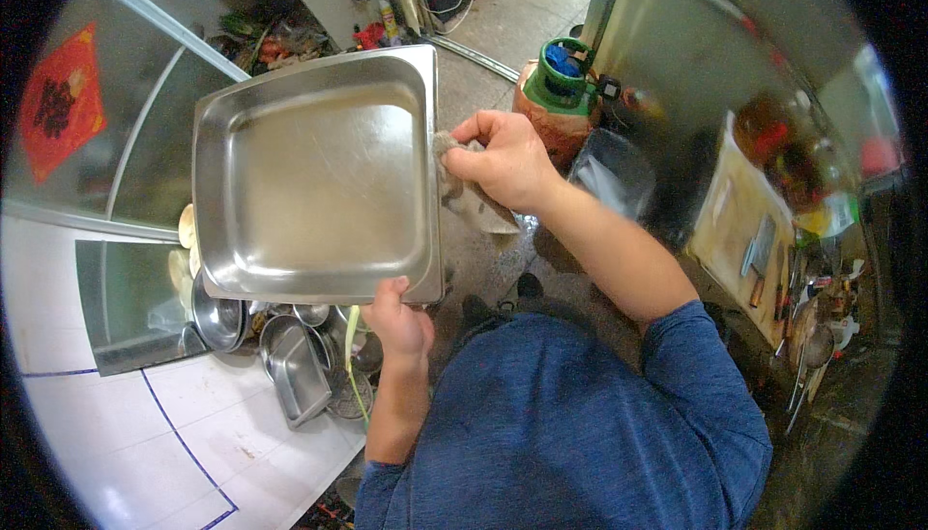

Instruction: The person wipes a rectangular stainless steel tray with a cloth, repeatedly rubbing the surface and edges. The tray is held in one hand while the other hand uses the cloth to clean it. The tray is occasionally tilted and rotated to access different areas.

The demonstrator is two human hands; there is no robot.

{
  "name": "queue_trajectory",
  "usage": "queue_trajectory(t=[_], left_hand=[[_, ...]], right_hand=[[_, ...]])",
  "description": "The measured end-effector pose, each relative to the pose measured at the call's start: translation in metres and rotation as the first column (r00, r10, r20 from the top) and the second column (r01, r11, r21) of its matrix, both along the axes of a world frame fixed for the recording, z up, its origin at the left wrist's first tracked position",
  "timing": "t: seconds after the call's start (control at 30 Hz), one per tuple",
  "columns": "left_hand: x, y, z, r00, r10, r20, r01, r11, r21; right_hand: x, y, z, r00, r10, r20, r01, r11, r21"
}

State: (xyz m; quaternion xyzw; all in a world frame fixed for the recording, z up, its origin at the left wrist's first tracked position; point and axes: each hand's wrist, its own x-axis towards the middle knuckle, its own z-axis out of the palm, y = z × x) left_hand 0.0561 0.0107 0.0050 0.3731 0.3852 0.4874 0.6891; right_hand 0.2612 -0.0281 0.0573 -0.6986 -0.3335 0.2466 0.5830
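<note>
A large rectangular stainless-steel pan [326, 182] is held up in front of me, its hollow side towards the camera. My left hand [399, 323] grips its lower right corner, the thumb over the rim and the other fingers behind it. At the middle of the pan's right rim is my right hand [500, 160], pinching a stained greyish cloth [482, 207] between thumb and fingers. The cloth touches the rim and hangs down beneath the hand. Parts of the cloth are hidden by the fingers.
Metal bowls [220, 312] and a smaller steel pan [299, 370] lie at the lower left, by a white tiled wall [217, 428]. A green gas cylinder [558, 84] stands ahead. To the right, a cleaver [761, 244] and knives lie on a cutting board [732, 240].
</note>
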Motion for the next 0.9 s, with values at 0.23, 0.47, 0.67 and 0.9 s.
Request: queue_trajectory(t=[0.23, 0.47, 0.67, 0.9], left_hand=[[-0.007, -0.006, -0.002, 0.999, -0.043, -0.029, 0.042, 0.998, -0.040], [-0.016, -0.006, -0.013, 0.990, -0.138, 0.014, 0.139, 0.988, -0.070], [-0.013, -0.010, -0.006, 0.990, -0.132, -0.051, 0.130, 0.991, -0.036], [-0.010, -0.013, -0.002, 0.985, -0.158, -0.065, 0.159, 0.987, 0.011]], right_hand=[[0.025, 0.013, 0.007, 0.995, -0.097, -0.011, 0.097, 0.995, 0.019], [0.046, 0.021, 0.006, 0.989, -0.141, -0.048, 0.143, 0.988, 0.052], [0.056, 0.021, -0.002, 0.972, -0.188, -0.143, 0.205, 0.972, 0.114], [0.064, 0.022, -0.017, 0.942, -0.117, -0.314, 0.141, 0.989, 0.054]])
